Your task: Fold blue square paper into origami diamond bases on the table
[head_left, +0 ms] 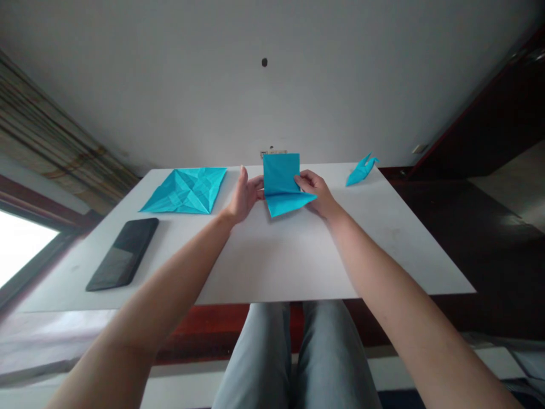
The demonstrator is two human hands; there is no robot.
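A partly folded sheet of blue origami paper [281, 172] is held up over the middle of the white table. Its back panel stands upright, and a lower flap juts toward me. My right hand [318, 192] pinches its right edge between thumb and fingers. At the left edge, my left hand [247, 196] has its thumb raised and its fingers reaching behind the paper. Those left fingertips are partly hidden, and they touch or support the sheet's edge.
A creased, flattened blue sheet [187, 190] lies on the table [272, 272] at the left. Nearer me is a black smartphone [124, 253]. A folded blue paper crane [361, 170] sits at the back right. The wall [204, 85] rises behind the table.
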